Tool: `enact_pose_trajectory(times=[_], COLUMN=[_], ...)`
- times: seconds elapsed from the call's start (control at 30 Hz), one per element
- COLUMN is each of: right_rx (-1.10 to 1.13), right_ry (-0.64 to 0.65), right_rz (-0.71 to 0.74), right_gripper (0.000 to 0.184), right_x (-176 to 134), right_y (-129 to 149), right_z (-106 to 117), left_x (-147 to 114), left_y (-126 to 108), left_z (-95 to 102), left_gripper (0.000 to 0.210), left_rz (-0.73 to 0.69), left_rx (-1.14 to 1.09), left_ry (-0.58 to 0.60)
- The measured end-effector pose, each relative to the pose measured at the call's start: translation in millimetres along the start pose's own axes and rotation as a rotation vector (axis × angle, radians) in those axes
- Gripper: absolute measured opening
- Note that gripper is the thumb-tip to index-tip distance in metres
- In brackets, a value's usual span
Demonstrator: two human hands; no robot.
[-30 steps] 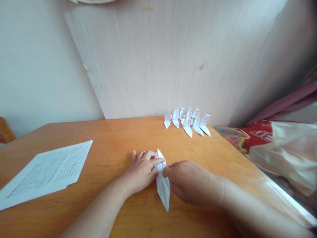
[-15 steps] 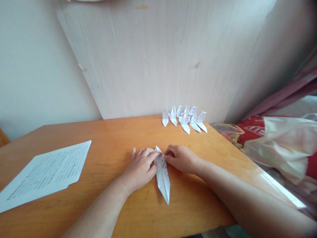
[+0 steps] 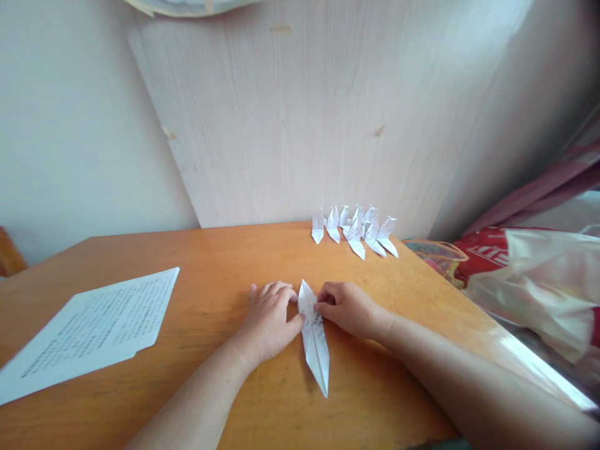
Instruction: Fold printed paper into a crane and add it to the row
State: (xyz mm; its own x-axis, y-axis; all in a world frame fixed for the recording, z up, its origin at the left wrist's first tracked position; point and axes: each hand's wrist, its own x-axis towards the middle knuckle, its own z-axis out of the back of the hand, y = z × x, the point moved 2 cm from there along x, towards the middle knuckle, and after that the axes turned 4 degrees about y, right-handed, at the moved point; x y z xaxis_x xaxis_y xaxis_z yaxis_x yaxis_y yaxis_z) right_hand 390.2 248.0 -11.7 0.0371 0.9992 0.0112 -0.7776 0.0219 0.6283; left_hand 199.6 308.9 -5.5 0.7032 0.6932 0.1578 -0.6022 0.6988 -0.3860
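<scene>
A long, narrow folded paper, white with printed text and pointed at both ends, lies on the wooden table between my hands. My left hand rests at its left side, fingers apart, with the thumb touching the paper's edge. On the opposite side my right hand is closed, thumb and forefinger pinching the right edge near the printed part. The other fingers of that hand are curled in.
Several folded paper cranes stand at the table's back right. A stack of printed sheets lies at the left. Behind the wooden table is a pale board. Bags are piled beyond the right edge.
My left forefinger has come off the folded paper and drawn back to its left side. My right hand keeps its place at the right edge. The whole view has shifted slightly.
</scene>
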Motion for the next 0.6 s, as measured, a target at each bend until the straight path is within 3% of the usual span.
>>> enact_pose_trajectory(times=[0.27, 0.43, 0.6], right_rx=[0.287, 0.507, 0.647], right_ry=[-0.027, -0.066, -0.064], right_rz=[0.046, 0.085, 0.161], right_gripper=[0.006, 0.01, 0.016], right_x=[-1, -2, -4], right_y=[9, 15, 16], right_z=[1, 7, 9], left_x=[1, 4, 3], left_y=[-6, -6, -12], left_z=[4.2, 0.7, 5.2], left_gripper=[0.018, 0.02, 0.026], left_rz=[-0.007, 0.005, 0.088], left_rx=[-0.177, -0.609, -0.988], left_ry=[-0.048, -0.067, 0.036])
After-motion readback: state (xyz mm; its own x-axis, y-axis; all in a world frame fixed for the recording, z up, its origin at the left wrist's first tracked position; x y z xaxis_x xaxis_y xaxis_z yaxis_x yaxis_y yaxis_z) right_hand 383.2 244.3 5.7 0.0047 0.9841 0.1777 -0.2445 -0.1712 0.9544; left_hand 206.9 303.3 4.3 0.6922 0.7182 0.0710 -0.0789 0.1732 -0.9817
